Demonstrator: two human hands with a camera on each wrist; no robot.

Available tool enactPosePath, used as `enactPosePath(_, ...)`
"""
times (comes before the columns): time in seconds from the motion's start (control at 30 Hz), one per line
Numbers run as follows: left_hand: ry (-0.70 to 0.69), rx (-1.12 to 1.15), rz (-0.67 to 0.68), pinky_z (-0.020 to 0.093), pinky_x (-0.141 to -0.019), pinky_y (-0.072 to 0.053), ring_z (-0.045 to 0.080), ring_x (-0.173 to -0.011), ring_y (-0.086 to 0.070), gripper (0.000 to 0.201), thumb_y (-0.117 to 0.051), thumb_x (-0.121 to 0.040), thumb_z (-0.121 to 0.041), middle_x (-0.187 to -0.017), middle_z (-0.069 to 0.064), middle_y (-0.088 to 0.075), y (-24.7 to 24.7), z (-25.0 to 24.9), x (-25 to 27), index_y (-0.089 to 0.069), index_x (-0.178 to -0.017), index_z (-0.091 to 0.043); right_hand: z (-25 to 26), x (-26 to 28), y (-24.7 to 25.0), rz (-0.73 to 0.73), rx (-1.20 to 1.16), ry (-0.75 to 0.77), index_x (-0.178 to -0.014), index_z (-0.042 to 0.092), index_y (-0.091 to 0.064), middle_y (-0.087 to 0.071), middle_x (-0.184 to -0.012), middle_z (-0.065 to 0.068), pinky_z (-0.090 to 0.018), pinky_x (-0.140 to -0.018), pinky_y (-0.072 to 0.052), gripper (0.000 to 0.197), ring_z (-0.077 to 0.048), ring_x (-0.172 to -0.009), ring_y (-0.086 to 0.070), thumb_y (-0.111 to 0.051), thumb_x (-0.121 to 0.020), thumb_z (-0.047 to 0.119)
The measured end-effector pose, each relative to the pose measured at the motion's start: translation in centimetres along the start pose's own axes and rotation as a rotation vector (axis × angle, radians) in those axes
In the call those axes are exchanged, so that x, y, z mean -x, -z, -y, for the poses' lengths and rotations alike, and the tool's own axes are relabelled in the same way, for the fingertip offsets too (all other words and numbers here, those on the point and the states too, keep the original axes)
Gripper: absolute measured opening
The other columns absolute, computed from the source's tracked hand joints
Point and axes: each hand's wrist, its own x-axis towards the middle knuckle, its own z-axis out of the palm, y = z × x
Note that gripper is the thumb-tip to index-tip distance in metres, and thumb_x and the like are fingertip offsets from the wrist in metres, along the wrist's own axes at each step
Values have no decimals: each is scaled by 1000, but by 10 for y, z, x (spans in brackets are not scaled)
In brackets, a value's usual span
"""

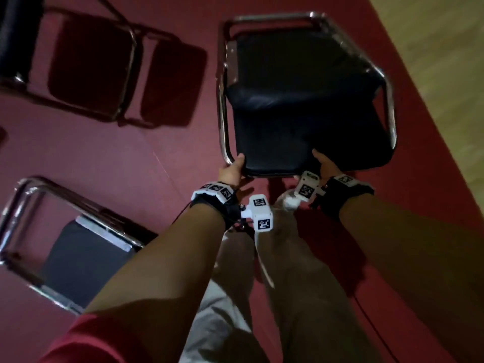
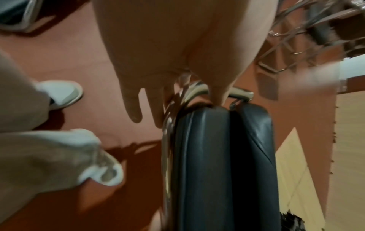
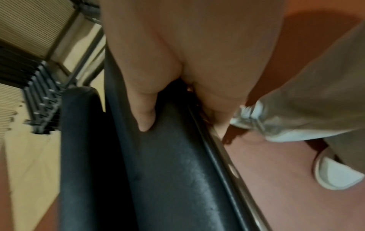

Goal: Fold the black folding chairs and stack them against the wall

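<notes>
Both forearms reach down to the black folding chair [image 1: 301,100], which stands on the red carpet [image 1: 131,158]. At the seat's near edge the left hand [image 1: 231,171] holds the corner by the chrome frame [image 1: 222,100], thumb on top and fingers below. Beside it, the right hand [image 1: 326,165] pinches the same edge, thumb pressed into the cushion. Left of this chair stand two more chairs [image 1: 86,66] [image 1: 68,247].

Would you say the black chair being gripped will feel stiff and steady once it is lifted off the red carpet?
Probably stiff: the chair has a chrome tube frame. Its padded seat likely dents under the thumb. The hinged seat may swing, so both hands seem wise.
</notes>
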Motion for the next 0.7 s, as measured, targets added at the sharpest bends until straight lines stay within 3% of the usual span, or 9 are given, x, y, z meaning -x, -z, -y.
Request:
enactPosePath(0.07,20,35,-7,43,-67,-60,31,-95,-71,63,-71,-87,-48,-120,14,-66,5,35,-25,-50,-135,-13,-34,-47,19,17,34,-18,-137,15,-55,-66,-123,-5,-38,-71,-59,65,-25,-94,-69,-74,-82,44)
enactPosePath(0.17,44,71,-44,40,-67,-61,33,-96,-71,62,-74,-86,-44,-122,15,-66,10,82,-61,-47,-134,-16,-80,-103,52,42,18,-78,-135,18,-59,-64,-130,-9,-48,-94,-52,99,-31,-113,-65,-95,-47,43)
enactPosePath(0.2,52,79,-49,39,-66,-60,33,-98,-71,62,-74,-86,-43,-123,14,-66,10,97,-71,-47,-134,-16,-91,-109,58,39,22,-83,-132,16,-61,-66,-127,-11,-47,-96,-51,93,-32,-113,-64,-93,-50,43)
enactPosePath(0.3,53,115,-93,38,-67,-60,32,-100,-70,64,-76,-84,-42,-124,13,-65,3,148,-100,-45,-134,-17,-118,-137,75,69,-12,-78,-123,10,-67,-71,-116,-13,-43,-90,-55,62,-31,-102,-67,-72,-78,53)
enactPosePath(0.37,39,116,-154,39,-70,-61,31,-102,-69,70,-80,-80,-42,-122,10,-63,-6,186,-121,-40,-133,-19,-139,-168,95,60,-44,-94,-115,9,-68,-71,-113,-13,-45,-95,-53,64,-31,-104,-67,-67,-79,61)
enactPosePath(0.47,40,130,-196,41,-73,-60,31,-102,-69,70,-83,-78,-37,-122,9,-63,-17,232,-149,-39,-130,-20,-164,-206,119,71,-56,-127,-114,11,-68,-70,-118,-13,-50,-99,-49,72,-33,-112,-64,-69,-66,65)
enactPosePath(0.57,68,128,-189,43,-74,-59,31,-100,-69,63,-83,-81,-30,-119,11,-65,-13,271,-182,-42,-128,-17,-192,-240,137,37,-89,-138,-104,10,-71,-71,-117,-12,-48,-95,-51,55,-32,-107,-67,-64,-82,60)
enactPosePath(0.7,90,72,-183,42,-75,-55,29,-105,-69,79,-87,-68,-40,-123,9,-67,-4,301,-208,-46,-131,-15,-218,-263,142,-24,-86,-97,-109,12,-68,-70,-118,-8,-41,-88,-53,44,-27,-106,-66,-57,-93,52)
